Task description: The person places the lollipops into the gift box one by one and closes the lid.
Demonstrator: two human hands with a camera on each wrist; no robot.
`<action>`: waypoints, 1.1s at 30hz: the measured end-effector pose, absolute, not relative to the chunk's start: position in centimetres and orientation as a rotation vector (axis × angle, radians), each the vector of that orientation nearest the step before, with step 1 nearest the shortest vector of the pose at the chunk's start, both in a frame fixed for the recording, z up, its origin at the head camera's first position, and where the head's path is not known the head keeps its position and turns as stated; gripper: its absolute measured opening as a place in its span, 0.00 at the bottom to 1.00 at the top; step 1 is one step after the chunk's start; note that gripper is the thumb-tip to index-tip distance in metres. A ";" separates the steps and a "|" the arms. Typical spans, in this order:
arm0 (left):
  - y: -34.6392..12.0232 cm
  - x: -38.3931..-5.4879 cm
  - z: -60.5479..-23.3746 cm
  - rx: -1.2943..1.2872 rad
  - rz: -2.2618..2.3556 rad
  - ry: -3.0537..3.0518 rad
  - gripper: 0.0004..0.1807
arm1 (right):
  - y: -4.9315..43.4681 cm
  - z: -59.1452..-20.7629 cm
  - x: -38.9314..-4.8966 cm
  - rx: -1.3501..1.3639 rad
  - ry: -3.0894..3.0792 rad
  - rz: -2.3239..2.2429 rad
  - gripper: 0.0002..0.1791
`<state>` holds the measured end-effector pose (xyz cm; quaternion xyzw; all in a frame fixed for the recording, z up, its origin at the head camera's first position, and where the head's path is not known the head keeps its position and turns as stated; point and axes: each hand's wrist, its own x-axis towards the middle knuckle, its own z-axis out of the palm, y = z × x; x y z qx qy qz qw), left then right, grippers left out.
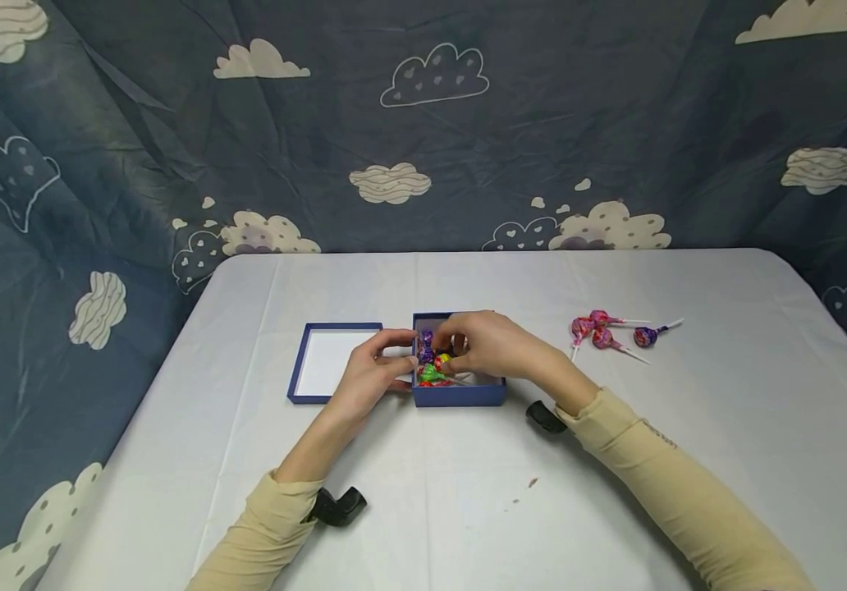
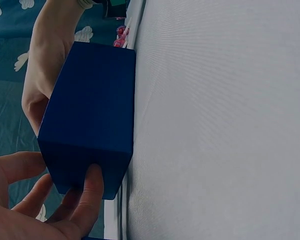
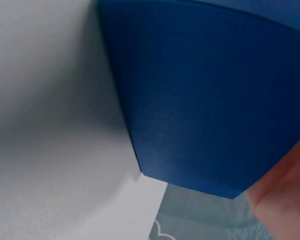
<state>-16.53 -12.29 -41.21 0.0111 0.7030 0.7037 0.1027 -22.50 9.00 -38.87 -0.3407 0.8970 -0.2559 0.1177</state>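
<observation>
An uncovered blue box [image 1: 460, 396] stands on the table with several wrapped lollipops in its left part, among them a purple one [image 1: 427, 345] and a green one [image 1: 432, 373]. My left hand [image 1: 368, 369] is at the box's left wall, its extended fingers [image 2: 93, 187] touching that end face. From above, my right hand [image 1: 493, 345] reaches into the box, thumb and fingers bent around a yellow-and-red lollipop [image 1: 441, 359]; I cannot tell whether they pinch it. In the right wrist view the box wall [image 3: 205, 100] hides the fingertips.
A blue-rimmed lid [image 1: 327, 365] with a white inside lies left of the box, partly behind my left hand. Right of the box, several pink lollipops [image 1: 604, 337] and a purple lollipop [image 1: 645, 336] lie on the white tablecloth [image 1: 423, 492]. Behind hangs a dark cloud-patterned cloth [image 1: 542, 123].
</observation>
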 end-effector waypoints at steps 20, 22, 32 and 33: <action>-12.1 -16.5 -41.3 0.015 2.077 2.091 0.23 | 11.1 -38.0 -21.1 -0.923 2.456 -1.337 0.15; -12.1 -16.5 -41.3 0.014 2.078 2.092 0.22 | 11.2 -37.9 -20.9 -0.913 2.454 -1.354 0.14; -12.0 -16.4 -41.1 0.014 2.083 2.079 0.23 | 13.0 -37.1 -19.3 -0.906 2.520 -1.387 0.12; -12.1 -16.4 -41.1 0.016 2.081 2.081 0.23 | 13.2 -37.0 -19.1 -0.904 2.526 -1.392 0.12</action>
